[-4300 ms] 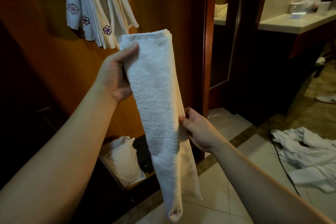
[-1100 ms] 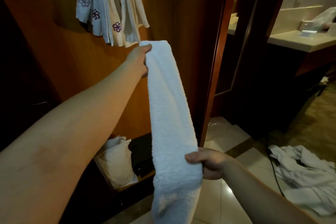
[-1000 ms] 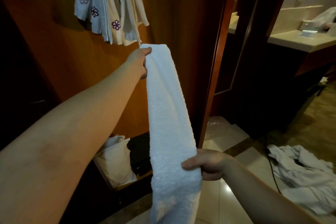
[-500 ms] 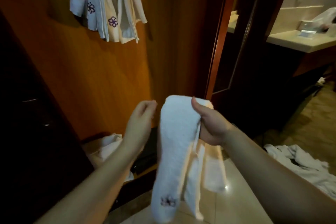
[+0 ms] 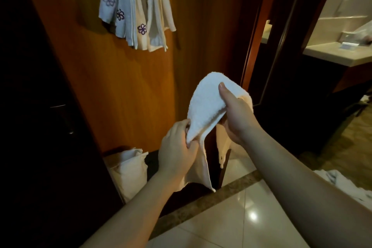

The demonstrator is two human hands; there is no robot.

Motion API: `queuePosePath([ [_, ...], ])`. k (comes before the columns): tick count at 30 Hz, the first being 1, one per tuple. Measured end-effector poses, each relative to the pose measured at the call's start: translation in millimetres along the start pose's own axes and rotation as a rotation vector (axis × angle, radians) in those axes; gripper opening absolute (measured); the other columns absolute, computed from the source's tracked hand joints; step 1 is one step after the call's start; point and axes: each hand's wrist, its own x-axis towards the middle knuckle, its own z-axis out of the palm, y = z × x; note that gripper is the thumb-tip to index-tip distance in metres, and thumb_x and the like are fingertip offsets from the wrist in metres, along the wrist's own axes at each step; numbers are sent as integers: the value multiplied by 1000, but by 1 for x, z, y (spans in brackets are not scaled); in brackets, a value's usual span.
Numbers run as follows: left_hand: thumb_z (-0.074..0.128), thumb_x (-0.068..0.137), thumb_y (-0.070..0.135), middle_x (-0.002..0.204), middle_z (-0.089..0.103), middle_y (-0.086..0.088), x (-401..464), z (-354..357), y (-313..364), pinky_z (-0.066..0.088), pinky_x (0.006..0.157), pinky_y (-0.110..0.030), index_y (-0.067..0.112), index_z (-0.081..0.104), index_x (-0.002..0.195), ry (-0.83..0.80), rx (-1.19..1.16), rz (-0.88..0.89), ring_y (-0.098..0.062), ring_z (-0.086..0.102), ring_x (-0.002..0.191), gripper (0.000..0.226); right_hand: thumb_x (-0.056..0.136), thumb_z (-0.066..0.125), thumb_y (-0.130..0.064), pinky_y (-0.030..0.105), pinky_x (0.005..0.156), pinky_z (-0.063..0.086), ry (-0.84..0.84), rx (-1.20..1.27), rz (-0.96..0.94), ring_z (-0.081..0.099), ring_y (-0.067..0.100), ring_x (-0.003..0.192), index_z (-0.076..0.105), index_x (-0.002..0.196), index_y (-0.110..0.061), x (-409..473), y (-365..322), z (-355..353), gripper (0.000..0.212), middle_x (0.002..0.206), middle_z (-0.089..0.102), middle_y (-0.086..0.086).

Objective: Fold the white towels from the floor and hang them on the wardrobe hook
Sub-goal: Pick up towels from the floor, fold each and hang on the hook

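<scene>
A white towel, folded into a narrow strip and doubled over, hangs in front of the wooden wardrobe panel. My right hand grips its upper fold, thumb on top. My left hand pinches the lower edge of the near layer. Loose ends dangle below both hands. Several folded towels with purple flower marks hang high on the panel; the hook itself is hidden behind them.
A white cloth bag stands at the wardrobe's base, lower left. More white linen lies on the tiled floor at the right edge. A doorway frame and a vanity counter are to the right.
My left hand let go of the top end and dropped to the lower edge. My right hand lifted the middle, so the long strip is now doubled over and held lower.
</scene>
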Motion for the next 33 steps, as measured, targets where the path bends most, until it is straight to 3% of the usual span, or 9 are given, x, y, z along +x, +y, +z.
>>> queuePosePath([
  [7, 66, 86, 16, 77, 42, 9, 10, -11, -66, 33, 62, -34, 17, 64, 84, -29, 346, -61, -21, 50, 68, 2, 94, 66, -45, 32, 79, 52, 278, 167, -15, 66, 12, 95, 50, 131, -14, 16, -21, -14, 51, 103, 69, -6],
  [9, 66, 86, 17, 75, 47, 8, 16, -21, -81, 36, 59, -34, 18, 64, 84, -21, 334, -70, -19, 51, 66, 3, 95, 66, -42, 38, 94, 51, 315, 197, -6, 66, 14, 104, 49, 136, -9, 19, -25, -20, 55, 110, 70, -3],
  [14, 68, 90, 24, 77, 61, 14, 30, -53, -101, 39, 50, -25, 33, 55, 94, -21, 88, -284, -3, 58, 67, 16, 95, 67, -43, 39, 100, 46, 403, 266, -2, 63, 8, 96, 54, 110, -19, 29, -29, -31, 31, 109, 68, -6],
  [18, 71, 90, 24, 83, 66, 12, 41, -83, -93, 49, 59, -31, 39, 57, 85, -8, -40, -323, -10, 63, 76, 22, 92, 70, -40, 41, 113, 34, 485, 290, 26, 54, 18, 125, 51, 138, -13, 32, -33, -31, 56, 130, 60, 0],
  [22, 69, 83, 16, 81, 68, 23, 58, -128, -77, 44, 61, -23, 35, 67, 86, 148, -256, -214, 8, 62, 73, 20, 91, 72, -38, 42, 112, 38, 467, 365, 15, 54, 19, 121, 55, 129, -15, 37, -47, -35, 48, 124, 62, 0],
  [25, 56, 96, 15, 90, 66, 4, 69, -146, -74, 51, 70, -19, 10, 66, 105, 300, -699, -327, 1, 65, 75, 14, 88, 75, -39, 39, 79, 58, 462, 420, 3, 60, 25, 117, 54, 134, -17, 41, -59, -33, 55, 126, 62, 4],
  [27, 47, 102, 16, 90, 69, 1, 63, -143, -65, 53, 74, -21, 8, 62, 98, 150, -899, -487, -6, 67, 80, 18, 89, 73, -37, 32, 60, 59, 409, 484, 9, 69, 25, 104, 60, 130, -15, 43, -63, -28, 48, 120, 69, 7],
  [31, 66, 82, 3, 95, 77, 1, 39, -131, -60, 58, 68, -24, 17, 71, 105, -195, -843, -303, -19, 73, 92, 27, 94, 67, -36, 35, 71, 62, 349, 530, 16, 72, 27, 104, 58, 136, -14, 49, -58, -26, 48, 124, 69, 7],
  [33, 67, 85, 10, 99, 77, 6, 39, -138, -62, 55, 63, -19, 33, 77, 98, -113, -775, -279, -16, 72, 91, 28, 95, 66, -37, 38, 80, 61, 366, 500, 33, 73, 25, 102, 60, 132, -15, 52, -52, -34, 44, 121, 72, 5],
])
